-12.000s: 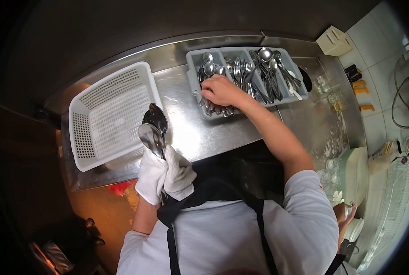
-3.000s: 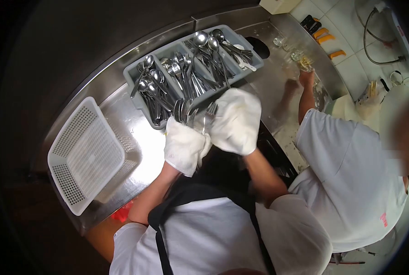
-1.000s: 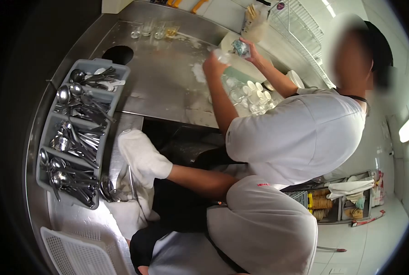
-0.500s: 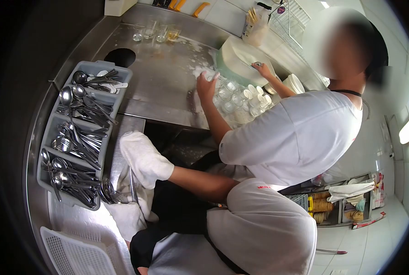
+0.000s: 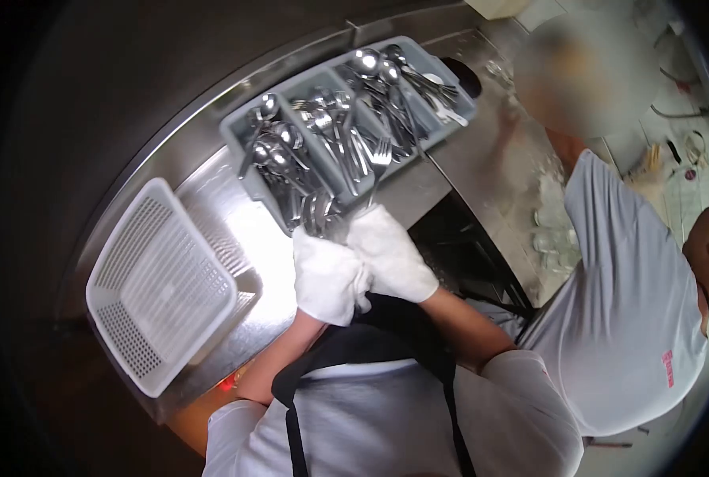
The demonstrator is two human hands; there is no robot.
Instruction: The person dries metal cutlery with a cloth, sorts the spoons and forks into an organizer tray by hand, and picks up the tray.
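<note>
Both my hands are covered in white cloth or thick gloves. My left hand is closed around a bunch of cutlery, with fork tines and spoon bowls sticking out at its top. Touching it on the right, my right hand grips a single fork, its tines pointing toward the tray. The cloth hides my fingers. Just beyond my hands lies a grey cutlery tray with compartments. Spoons and ladles fill its left end, more spoons and forks the middle, and white-handled pieces the right end.
A white perforated basket sits on the steel counter at left. To the right, a co-worker leans over the steel worktop, near several glasses. A dark opening separates the counter sections.
My view has swung left, so the tray and basket appear farther right and higher. My right hand has come beside my left and now holds up a fork. The co-worker's posture has shifted.
</note>
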